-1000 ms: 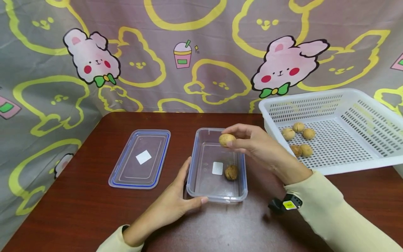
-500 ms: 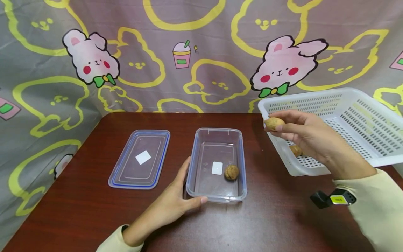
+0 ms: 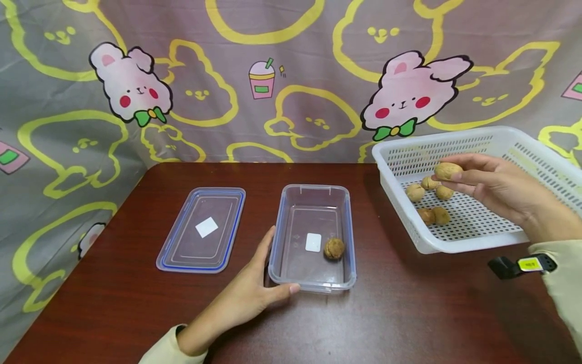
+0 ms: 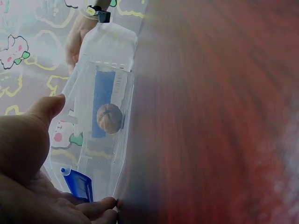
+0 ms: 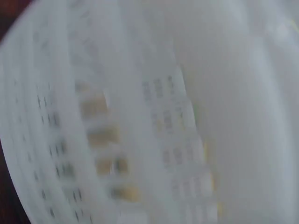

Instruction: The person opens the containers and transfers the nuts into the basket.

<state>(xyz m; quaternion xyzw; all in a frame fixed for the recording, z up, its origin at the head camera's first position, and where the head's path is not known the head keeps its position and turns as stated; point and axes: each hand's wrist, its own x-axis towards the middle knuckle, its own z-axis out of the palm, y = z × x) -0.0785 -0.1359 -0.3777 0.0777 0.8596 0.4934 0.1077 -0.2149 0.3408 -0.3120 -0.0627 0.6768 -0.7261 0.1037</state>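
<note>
Reddish-brown bench (image 3: 400,313); white perforated basket (image 3: 473,237) of tan walnuts (image 3: 427,202); clear box (image 3: 313,283) rimmed blue; grey backdrop (image 3: 291,81), yellow outlines, pink rabbits.

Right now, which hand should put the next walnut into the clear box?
Probably the right hand: its fingers already pinch a walnut above the white basket. The left hand rests against the clear box, steadying it, and holds no nut.
</note>
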